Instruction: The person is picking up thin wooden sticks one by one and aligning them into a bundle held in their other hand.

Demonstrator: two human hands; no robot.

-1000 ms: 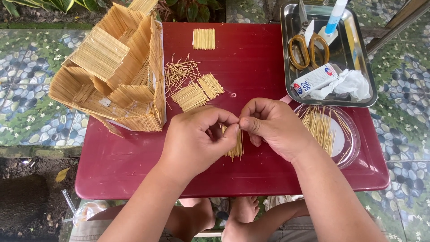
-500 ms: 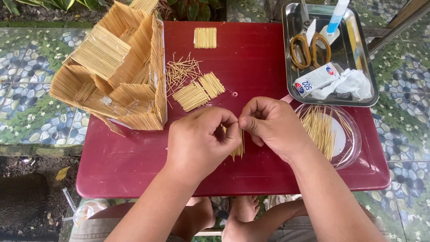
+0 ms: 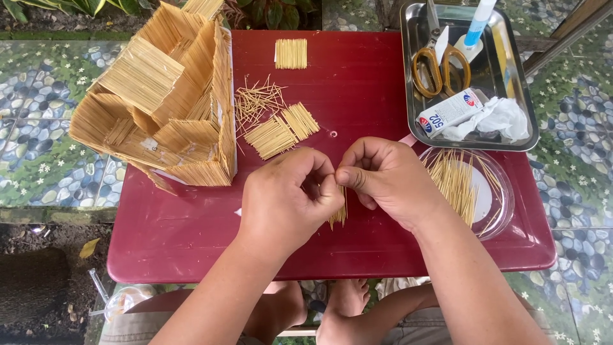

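A small bundle of toothpicks point(image 3: 338, 214) sits between both hands at the near middle of the red worktop point(image 3: 191, 236), and only its lower ends show below the fingers. The left hand point(image 3: 287, 195) is curled and pinches the bundle from the left; the right hand point(image 3: 389, 182) is also curled, and its fingertips press on the same bundle from the right. The thumbs of both hands meet just above the sticks. As I judge it, the step in hand is lining up the sticks side by side into a flat panel. The next move seems to call for an even pressure, so that the sticks stay level and do not fan out.

Just beyond the hands lie two finished flat panels point(image 3: 281, 131) and a loose scatter of sticks point(image 3: 255, 99), and one more square panel point(image 3: 291, 53) lies at the far edge. At the far left stands a toothpick model house point(image 3: 159, 102). To the right, a clear round dish point(image 3: 472, 191) holds loose toothpicks. At the far right, a steel tray point(image 3: 408, 70) holds scissors point(image 3: 440, 64), a small glue box point(image 3: 450, 112) and a white cloth point(image 3: 501, 118)
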